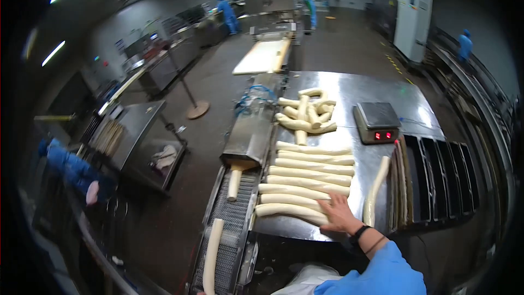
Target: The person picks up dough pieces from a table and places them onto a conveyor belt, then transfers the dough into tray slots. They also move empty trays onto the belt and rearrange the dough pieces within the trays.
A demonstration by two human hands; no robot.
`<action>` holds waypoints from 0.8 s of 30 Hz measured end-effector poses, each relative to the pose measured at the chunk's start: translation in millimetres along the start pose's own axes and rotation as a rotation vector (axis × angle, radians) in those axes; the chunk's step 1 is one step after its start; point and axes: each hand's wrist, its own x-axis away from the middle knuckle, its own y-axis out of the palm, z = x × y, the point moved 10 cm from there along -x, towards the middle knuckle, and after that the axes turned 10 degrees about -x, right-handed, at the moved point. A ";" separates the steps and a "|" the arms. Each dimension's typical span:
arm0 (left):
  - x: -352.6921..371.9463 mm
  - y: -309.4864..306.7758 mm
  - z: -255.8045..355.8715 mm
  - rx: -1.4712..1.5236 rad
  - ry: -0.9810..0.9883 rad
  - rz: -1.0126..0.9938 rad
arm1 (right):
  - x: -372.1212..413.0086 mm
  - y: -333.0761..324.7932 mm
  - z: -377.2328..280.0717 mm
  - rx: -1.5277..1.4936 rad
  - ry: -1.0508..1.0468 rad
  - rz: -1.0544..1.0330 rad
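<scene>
My right hand [339,214], fingers spread, rests on the right ends of the nearest dough rolls [292,211] in a row on the steel table [305,231]. Beyond the row lies a heap of tangled dough pieces [308,114]. A single long roll [375,191] lies to the right of my right hand. On the mesh conveyor [232,229] at the left are a near roll [213,254] and a shorter piece [234,183] by the metal housing. Only a sliver of my left hand [202,293] shows at the bottom edge, by the near roll's lower end; its fingers are hidden.
A scale [377,123] with red digits stands on the table, with dark baking tins [436,180] at its right edge. A metal housing [249,136] covers part of the conveyor. People in blue [71,166] are at the left, far back and right.
</scene>
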 end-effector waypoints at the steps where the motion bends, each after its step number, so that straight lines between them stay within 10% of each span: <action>1: 2.8 4.7 1.5 0.022 -0.033 -0.033 | 9.6 -2.8 1.1 -0.009 0.002 0.033; 4: 18.4 -5.9 57.7 0.060 0.241 0.194 | 24.9 -0.9 -3.5 -0.014 -0.033 0.101; 24: 116.3 -12.6 -35.2 0.233 -0.534 0.111 | 22.5 40.8 -2.3 0.183 -0.320 -0.182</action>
